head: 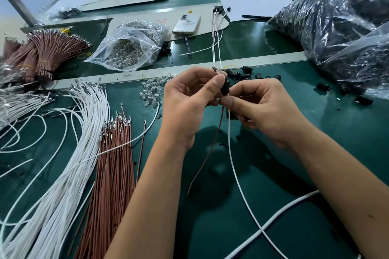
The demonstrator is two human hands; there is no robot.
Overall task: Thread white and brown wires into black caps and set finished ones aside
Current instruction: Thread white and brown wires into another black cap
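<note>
Now | green table [273, 174] | both hands pinch black cap [224, 88] | wire bundles left

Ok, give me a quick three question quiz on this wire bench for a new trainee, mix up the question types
1. True or false: both hands are holding the same black cap.
2. Which two wires hang down from that cap?
A. two white
B. one brown, one white
C. two brown
3. Fill in: the loose brown wires on the mat lie to the ____ of the loose white wires.

Key:
1. True. The left hand and right hand both pinch it.
2. B. A brown wire and a white wire hang from it.
3. Right.
</note>
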